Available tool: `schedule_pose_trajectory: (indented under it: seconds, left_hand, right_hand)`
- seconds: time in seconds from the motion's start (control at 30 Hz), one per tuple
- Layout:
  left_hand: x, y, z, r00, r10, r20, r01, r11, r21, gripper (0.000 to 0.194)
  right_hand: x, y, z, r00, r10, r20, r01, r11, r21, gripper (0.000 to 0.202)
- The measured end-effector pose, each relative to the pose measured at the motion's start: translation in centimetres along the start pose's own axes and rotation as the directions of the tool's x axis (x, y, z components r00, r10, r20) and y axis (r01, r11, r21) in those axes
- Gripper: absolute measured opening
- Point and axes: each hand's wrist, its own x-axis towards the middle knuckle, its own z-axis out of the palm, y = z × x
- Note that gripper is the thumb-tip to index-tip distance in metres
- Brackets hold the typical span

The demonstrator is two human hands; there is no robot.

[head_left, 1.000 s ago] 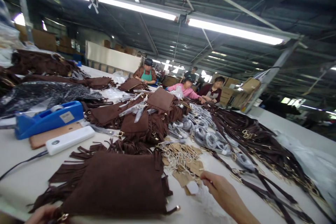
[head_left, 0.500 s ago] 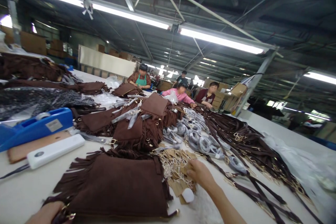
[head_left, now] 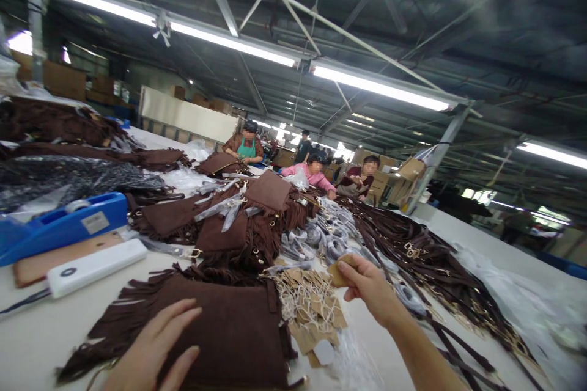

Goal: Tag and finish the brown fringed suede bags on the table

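A dark brown fringed bag (head_left: 220, 324) lies flat at the front of the table, its fringe pointing left. Over the bag's lower left part is my left hand (head_left: 156, 348), fingers spread, holding nothing. My right hand (head_left: 367, 287) pinches a tan paper tag (head_left: 340, 270) between thumb and fingers, just above and right of a pile of tags with white strings (head_left: 307, 305). A round white piece (head_left: 323, 352) sits at the pile's lower edge.
More brown bags (head_left: 224, 229) are heaped behind, beside wrapped coils (head_left: 337, 247) and dark straps (head_left: 413, 244). At left are a blue tape dispenser (head_left: 64, 223), a white device (head_left: 96, 266) and a tan phone-like object (head_left: 34, 267). Several people work at the far side.
My left hand has let go of the bag's lower left corner and moved right over it, opening. My right hand has risen from the tag pile with one tag.
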Motion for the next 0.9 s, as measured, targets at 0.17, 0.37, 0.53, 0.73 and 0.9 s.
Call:
schedule_pose_trajectory:
  seconds: [0.17,0.37,0.53,0.73,0.9]
  left_hand:
    - [4.4,8.2,1.6,0.945,-0.141,0.296,0.264,0.862,-0.432,0.056]
    - [5.6,11.2,3.0,0.865,-0.027,0.502,0.476,0.362,-0.801,0.071]
    - [3.2,8.8,3.6,0.754,-0.197,0.626,0.656,0.258,-0.709,0.029]
    - [0.9,6.7,1.0,0.76,-0.328,0.561,0.649,0.392,-0.651,0.011]
    - [0.2,7.1,-1.3,0.81,-0.344,0.476,0.572,0.644,-0.508,0.008]
  right_hand:
    - [-0.5,-3.7,4.4,0.988,-0.049,0.143,0.031,0.992,0.124,0.036]
    - [-1.9,-6.1,10.0,0.958,-0.112,0.266,0.056,0.976,0.208,0.035]
    - [-1.3,-5.6,11.3,0.963,-0.116,0.243,0.058,0.971,0.231,0.035]
    - [-0.2,-2.8,11.3,0.964,-0.214,0.156,0.234,0.964,-0.128,0.033]
    - [-3.5,-0.3,16.5,0.83,-0.427,0.358,0.519,0.826,-0.219,0.04]
